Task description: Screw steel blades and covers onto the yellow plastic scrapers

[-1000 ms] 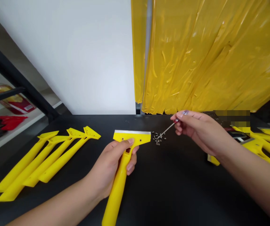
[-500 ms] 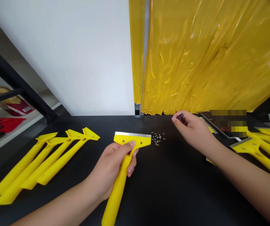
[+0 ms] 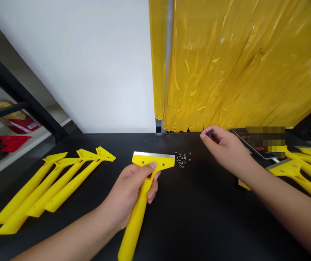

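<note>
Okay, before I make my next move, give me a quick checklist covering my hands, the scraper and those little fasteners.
1. Left grip secure on the yellow scraper: ok, closed around its neck.
2. Blade present: ok, a metal strip shows along the far edge of the head.
3. Holes uncovered: ok, two show.
4. Anything seated in those holes: cannot tell, too small.
5. Small fasteners in sight: ok, loose on the black table, right of the head in this view.
6. Tool tip visible at the right grip: not ok, only a dark purple item shows, partly hidden.
</note>
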Demonstrator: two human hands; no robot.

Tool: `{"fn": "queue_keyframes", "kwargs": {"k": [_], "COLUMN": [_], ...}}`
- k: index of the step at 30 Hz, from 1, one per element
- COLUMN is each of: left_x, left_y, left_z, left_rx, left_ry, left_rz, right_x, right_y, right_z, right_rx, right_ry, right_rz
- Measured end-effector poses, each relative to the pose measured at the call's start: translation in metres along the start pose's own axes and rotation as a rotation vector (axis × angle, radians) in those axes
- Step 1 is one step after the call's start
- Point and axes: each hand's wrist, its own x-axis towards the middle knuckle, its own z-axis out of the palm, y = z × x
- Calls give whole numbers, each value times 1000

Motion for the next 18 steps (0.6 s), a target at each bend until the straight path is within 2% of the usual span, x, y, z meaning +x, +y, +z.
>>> {"fn": "queue_keyframes", "kwargs": {"k": [10,18], "left_x": [0,3], "left_y": [-1,-2], "left_z": [-1,-1], "left_rx": [-10,-4], "left_ry": [-6,-11], "left_rz": [-7,-11], "right_x": [-8,-31], "right_y": [-18,-46], "right_z": [-8,-5], "right_rx": [34,98], "right_ry": [18,-177], "right_rz": [-20,-128]}}
